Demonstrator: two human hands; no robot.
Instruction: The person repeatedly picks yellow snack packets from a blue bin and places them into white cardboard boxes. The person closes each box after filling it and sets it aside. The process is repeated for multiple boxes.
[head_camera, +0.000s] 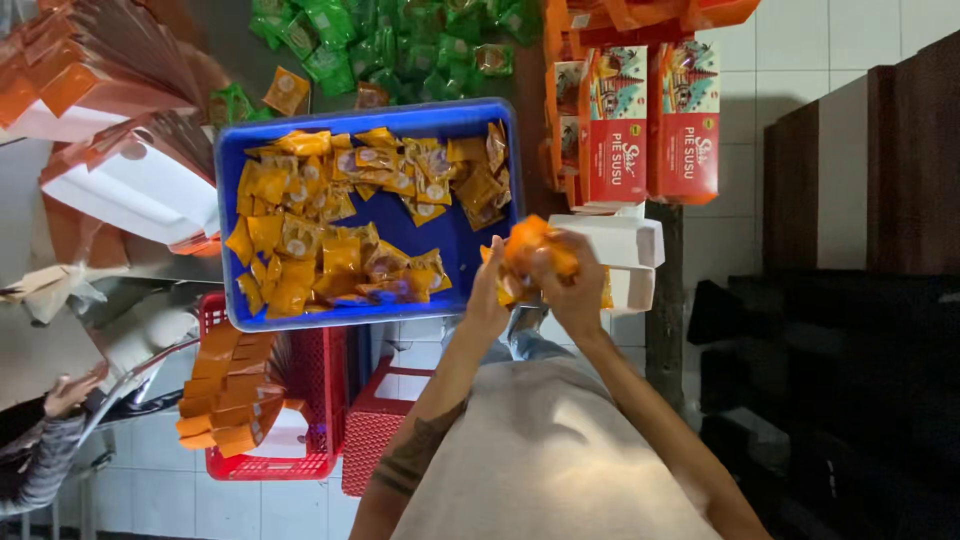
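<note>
1. The person's left hand (487, 290) and right hand (572, 285) are pressed together around a bunch of orange snack packets (527, 250), both hands closed on it.
2. That bunch is held just above an open white carton (625, 245), right beside the blue tray (478, 118).
3. The blue tray holds a loose heap of the same orange packets (330, 215), spread mostly over its left and upper parts.
4. It looks like the gathering step: a handful is being squared up between the palms, not yet inside the carton.
5. The next move, I'd judge, calls for keeping the packets aligned and lowering them into the carton's opening without spilling any.
6. Finished red boxes (650, 120) stand behind the carton; green packets (390, 45) lie beyond the tray.
7. A red crate (320, 400) with folded orange cartons sits lower left, near another person's sleeve (45, 455).
</note>
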